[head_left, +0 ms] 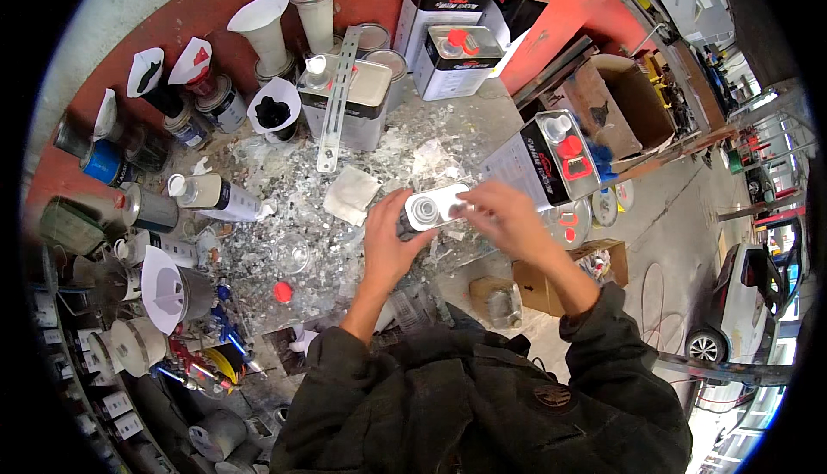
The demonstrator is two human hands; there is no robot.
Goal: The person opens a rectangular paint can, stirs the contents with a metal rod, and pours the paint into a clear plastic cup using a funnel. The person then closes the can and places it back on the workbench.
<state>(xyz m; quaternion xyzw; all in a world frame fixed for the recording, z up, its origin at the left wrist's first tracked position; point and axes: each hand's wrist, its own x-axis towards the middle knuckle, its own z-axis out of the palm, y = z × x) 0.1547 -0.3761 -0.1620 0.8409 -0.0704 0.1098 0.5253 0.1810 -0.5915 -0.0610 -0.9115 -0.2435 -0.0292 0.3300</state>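
My left hand [389, 241] grips a small rectangular metal can [424, 215] with a white top and a round spout, held over the paint-spattered bench. My right hand [497, 220] has its fingers curled at the right end of the can's top; what they hold, if anything, is hidden. Just behind the can lies a folded pale cloth [351, 194]. A red cap [282, 291] rests left of my forearm, near a clear cup [293, 252]. To the right, a large black-and-white can [525, 165] stands with red and white caps.
Paint tins with paper strainers [168, 116] line the back left. More cans [450, 77] and a long perforated metal strip [338, 108] are at the back. Spray guns [207, 362] lie lower left. Cardboard boxes [620, 108] stand right; farther right is a white car [732, 310].
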